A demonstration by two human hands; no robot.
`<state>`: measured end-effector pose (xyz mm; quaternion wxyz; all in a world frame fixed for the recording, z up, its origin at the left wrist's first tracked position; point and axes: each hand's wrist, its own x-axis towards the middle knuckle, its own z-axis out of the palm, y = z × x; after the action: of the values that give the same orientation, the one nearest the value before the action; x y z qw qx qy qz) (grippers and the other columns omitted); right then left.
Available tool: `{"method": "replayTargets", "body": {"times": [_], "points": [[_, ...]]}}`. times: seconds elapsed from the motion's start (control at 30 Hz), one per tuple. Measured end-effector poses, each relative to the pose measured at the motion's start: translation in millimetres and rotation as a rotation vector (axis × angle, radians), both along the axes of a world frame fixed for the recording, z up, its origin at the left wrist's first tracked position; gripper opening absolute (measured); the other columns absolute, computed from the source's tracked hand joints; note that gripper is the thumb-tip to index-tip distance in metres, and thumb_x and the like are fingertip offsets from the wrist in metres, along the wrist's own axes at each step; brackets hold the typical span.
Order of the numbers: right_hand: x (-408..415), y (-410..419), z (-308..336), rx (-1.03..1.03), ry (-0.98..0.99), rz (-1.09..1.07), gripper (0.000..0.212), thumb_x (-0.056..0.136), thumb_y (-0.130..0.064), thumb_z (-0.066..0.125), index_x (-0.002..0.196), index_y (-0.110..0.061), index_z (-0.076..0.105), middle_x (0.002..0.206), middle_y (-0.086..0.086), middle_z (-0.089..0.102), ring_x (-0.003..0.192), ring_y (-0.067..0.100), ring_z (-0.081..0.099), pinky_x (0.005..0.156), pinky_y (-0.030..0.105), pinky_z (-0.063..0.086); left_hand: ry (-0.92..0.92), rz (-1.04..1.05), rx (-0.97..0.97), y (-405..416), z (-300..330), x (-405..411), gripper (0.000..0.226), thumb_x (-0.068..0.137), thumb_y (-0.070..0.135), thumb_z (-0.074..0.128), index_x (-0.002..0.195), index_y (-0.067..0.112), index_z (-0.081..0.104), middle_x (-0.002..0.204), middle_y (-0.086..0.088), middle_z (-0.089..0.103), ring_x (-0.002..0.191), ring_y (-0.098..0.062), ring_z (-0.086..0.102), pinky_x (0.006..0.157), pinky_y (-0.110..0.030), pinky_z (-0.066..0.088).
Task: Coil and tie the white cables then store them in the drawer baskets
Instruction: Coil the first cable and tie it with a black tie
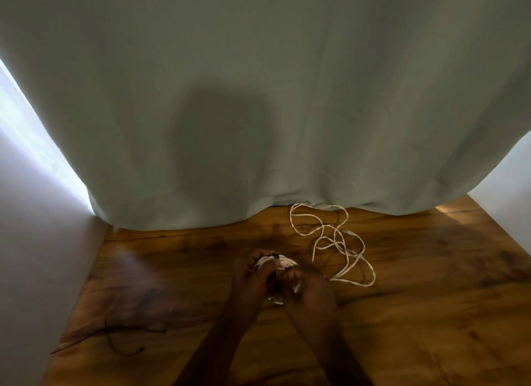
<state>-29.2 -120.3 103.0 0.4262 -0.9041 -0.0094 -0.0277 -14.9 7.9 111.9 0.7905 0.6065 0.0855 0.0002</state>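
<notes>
Left hand (pixel 253 273) and right hand (pixel 309 288), lower centre, fingers curled round white coil (pixel 283 262), dark tie (pixel 275 270) between them. Loose white cable (pixel 339 242) sprawled right of centre. Risk: coil springing open if grip slackened before tie cinched.

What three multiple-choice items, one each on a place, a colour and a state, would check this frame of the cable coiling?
1. Where does the loose white cable lie?
A. Left of the hands
B. Right of the hands, running up to the curtain
C. In a basket

2. What colour is the thin tie on the wooden floor at lower left?
A. Dark
B. White
C. Yellow

3. What are the hands doing?
A. Resting flat
B. Hanging idle
C. Gripping a coiled bundle

Key: 1 B, its loops spread rightward to the hem. 2 A, it shows dark on the wood. 3 C, left hand and right hand curl around the coil.
</notes>
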Motion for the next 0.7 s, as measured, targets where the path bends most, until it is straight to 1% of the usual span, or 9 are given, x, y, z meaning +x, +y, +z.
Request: {"method": "replayTargets", "body": {"times": [0.07, 0.1, 0.23, 0.37, 0.43, 0.5, 0.57, 0.63, 0.7], "points": [[-6.6, 3.0, 0.2, -0.248, -0.077, -0.026, 0.042, 0.082, -0.052, 0.038, 0.099, -0.036, 0.074, 0.136, -0.006, 0.063, 0.105, 0.013, 0.066, 0.089, 0.040, 0.054, -0.021, -0.034, -0.010, -1.8, 3.7, -0.9, 0.029, 0.071, 0.033, 0.070, 0.089, 0.010, 0.071, 0.089, -0.016, 0.071, 0.078, -0.024, 0.070, 0.060, -0.030, 0.052], [-8.1, 3.7, 0.4, -0.296, -0.104, -0.024, 0.047, 0.083, -0.053, 0.034, 0.101, -0.035, 0.074, 0.141, -0.005, 0.060, 0.106, 0.015, 0.065, 0.090, 0.041, 0.054, -0.025, -0.041, -0.007, -2.5, 5.0, -1.1, 0.031, 0.069, 0.036, 0.070, 0.088, 0.011, 0.072, 0.089, -0.014, 0.071, 0.078, -0.023, 0.069, 0.061, -0.030, 0.052], [-2.1, -2.2, -0.2, 0.014, -0.059, 0.038, 0.038, 0.083, -0.052, 0.042, 0.090, -0.033, 0.075, 0.134, -0.005, 0.065, 0.110, 0.000, 0.063, 0.089, 0.034, 0.055, -0.071, -0.017, -0.003, -1.7, 4.5, -1.7, 0.034, 0.071, 0.034, 0.069, 0.092, 0.007, 0.070, 0.090, -0.018, 0.071, 0.082, -0.029, 0.070, 0.064, -0.034, 0.054], [-1.6, 0.8, -6.0, 0.013, -0.077, 0.075, 0.035, 0.079, -0.054, 0.042, 0.084, -0.033, 0.070, 0.146, -0.007, 0.054, 0.138, -0.002, 0.041, 0.101, 0.035, 0.049, -0.095, -0.018, 0.007, 2.3, 3.9, -5.4, 0.023, 0.078, 0.028, 0.069, 0.092, 0.011, 0.071, 0.090, -0.015, 0.071, 0.081, -0.027, 0.070, 0.062, -0.032, 0.053], [-2.6, 5.2, -2.3, 0.039, -0.061, 0.066, 0.034, 0.077, -0.055, 0.043, 0.079, -0.030, 0.066, 0.153, -0.005, 0.047, 0.144, 0.000, 0.030, 0.106, 0.038, 0.046, -0.099, -0.006, 0.019, 3.8, 4.9, -6.5, 0.013, 0.082, 0.020, 0.065, 0.091, 0.013, 0.072, 0.087, -0.012, 0.072, 0.079, -0.025, 0.070, 0.060, -0.031, 0.054], [-2.2, 7.5, 2.9, 0.114, -0.019, 0.061, 0.032, 0.076, -0.053, 0.046, 0.075, -0.027, 0.065, 0.142, -0.001, 0.058, 0.140, 0.004, 0.039, 0.104, 0.040, 0.047, -0.094, 0.006, 0.025, 5.5, 4.3, -7.4, 0.012, 0.082, 0.016, 0.064, 0.091, 0.012, 0.071, 0.087, -0.011, 0.072, 0.078, -0.024, 0.071, 0.060, -0.030, 0.054], [-0.1, 7.8, 8.8, 0.297, 0.077, 0.065, 0.032, 0.078, -0.049, 0.053, 0.077, -0.024, 0.072, 0.121, 0.002, 0.071, 0.123, 0.010, 0.060, 0.097, 0.044, 0.053, -0.071, -0.001, 0.027, 6.7, 3.0, -8.2, 0.006, 0.088, 0.011, 0.066, 0.091, 0.013, 0.070, 0.086, -0.009, 0.072, 0.077, -0.023, 0.070, 0.059, -0.030, 0.054], [1.9, 7.7, 11.6, 0.483, 0.200, 0.065, 0.026, 0.080, -0.047, 0.060, 0.084, -0.029, 0.078, 0.138, -0.006, 0.061, 0.124, 0.013, 0.060, 0.096, 0.045, 0.055, -0.024, 0.002, 0.031, 7.2, 1.2, -9.1, 0.010, 0.091, 0.005, 0.064, 0.089, 0.013, 0.069, 0.084, -0.006, 0.073, 0.075, -0.020, 0.070, 0.058, -0.029, 0.054], [1.4, 7.1, 11.4, 0.570, 0.254, 0.060, 0.015, 0.089, -0.035, 0.065, 0.090, -0.032, 0.080, 0.149, -0.021, 0.043, 0.131, 0.008, 0.053, 0.101, 0.043, 0.053, -0.004, 0.001, 0.032, 8.1, 1.5, -9.1, 0.006, 0.090, 0.005, 0.063, 0.090, 0.009, 0.068, 0.085, -0.007, 0.072, 0.075, -0.019, 0.071, 0.058, -0.028, 0.054]]}}
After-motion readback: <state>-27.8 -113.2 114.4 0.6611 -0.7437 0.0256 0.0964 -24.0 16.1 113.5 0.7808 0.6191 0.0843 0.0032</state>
